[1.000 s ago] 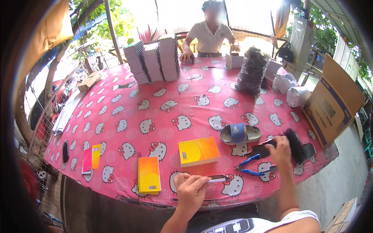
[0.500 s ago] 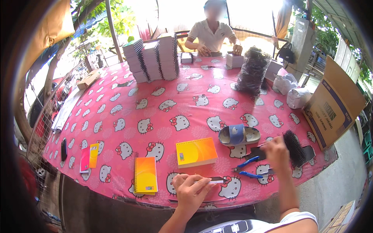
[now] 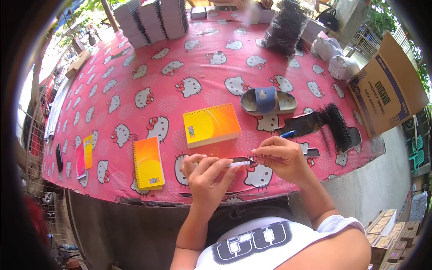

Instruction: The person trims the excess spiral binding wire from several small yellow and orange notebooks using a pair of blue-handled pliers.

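My left hand point(image 3: 204, 173) and my right hand point(image 3: 281, 157) meet over the near edge of the pink cat-print table point(image 3: 135, 81). Together they pinch a thin dark strip point(image 3: 238, 161) with a pale end, held level between the fingertips. Just beyond the hands lies a thick yellow-orange notepad point(image 3: 210, 125). An orange spiral notebook point(image 3: 148, 163) lies to the left of my left hand. Behind my right hand a blue tool handle point(image 3: 288, 133) shows, mostly hidden. Black spiral coils point(image 3: 337, 123) lie to the right of it.
A grey-blue slipper point(image 3: 267, 100) lies past the notepad. Stacks of notebooks point(image 3: 153, 20) and a black bag point(image 3: 285, 27) stand at the far side, white bags point(image 3: 342, 67) and a cardboard box point(image 3: 387, 90) at the right. Small pink and yellow booklets point(image 3: 84, 155) lie at the left edge.
My right hand has left the coils and blue-handled tool and come in to the strip that my left hand held. The view has tilted down and closer to the table.
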`<state>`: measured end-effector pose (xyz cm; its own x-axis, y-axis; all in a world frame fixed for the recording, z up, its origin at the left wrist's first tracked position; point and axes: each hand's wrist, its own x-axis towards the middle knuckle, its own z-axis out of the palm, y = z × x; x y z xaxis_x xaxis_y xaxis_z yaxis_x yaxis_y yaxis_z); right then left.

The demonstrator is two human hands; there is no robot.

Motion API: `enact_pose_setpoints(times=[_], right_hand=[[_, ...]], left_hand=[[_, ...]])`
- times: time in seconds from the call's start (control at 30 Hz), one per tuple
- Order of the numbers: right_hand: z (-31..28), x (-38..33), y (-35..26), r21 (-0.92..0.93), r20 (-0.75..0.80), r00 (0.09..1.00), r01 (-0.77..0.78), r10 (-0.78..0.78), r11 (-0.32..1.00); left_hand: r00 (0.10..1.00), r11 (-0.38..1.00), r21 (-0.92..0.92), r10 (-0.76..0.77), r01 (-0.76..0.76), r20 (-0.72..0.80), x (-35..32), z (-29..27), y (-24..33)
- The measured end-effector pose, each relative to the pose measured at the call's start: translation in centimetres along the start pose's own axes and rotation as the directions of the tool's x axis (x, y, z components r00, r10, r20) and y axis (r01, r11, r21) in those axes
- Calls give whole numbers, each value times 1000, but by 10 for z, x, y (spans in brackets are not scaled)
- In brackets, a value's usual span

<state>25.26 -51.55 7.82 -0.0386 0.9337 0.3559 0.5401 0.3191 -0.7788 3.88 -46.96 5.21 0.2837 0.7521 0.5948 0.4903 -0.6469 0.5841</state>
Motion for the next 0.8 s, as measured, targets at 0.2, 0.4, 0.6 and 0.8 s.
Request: enact_pose_setpoints(times=[0.2, 0.4, 0.6, 0.8], right_hand=[[-2, 2, 1, -13, -31, 1000, -5, 5, 1000], [-11, 7, 8, 162, 252, 959, -178, 134, 971], [14, 4, -5, -46, 77, 997, -26, 30, 999], [27, 3, -11, -250, 76, 991, 125, -109, 960]], left_hand=[[999, 999, -28, -41, 41, 9, -8, 4, -3], [999, 999, -30, -43, 43, -8, -8, 4, -3], [999, 999, -12, -49, 48, -16, -11, 5, -3], [998, 998, -2, -65, 65, 5, -12, 4, -4]])
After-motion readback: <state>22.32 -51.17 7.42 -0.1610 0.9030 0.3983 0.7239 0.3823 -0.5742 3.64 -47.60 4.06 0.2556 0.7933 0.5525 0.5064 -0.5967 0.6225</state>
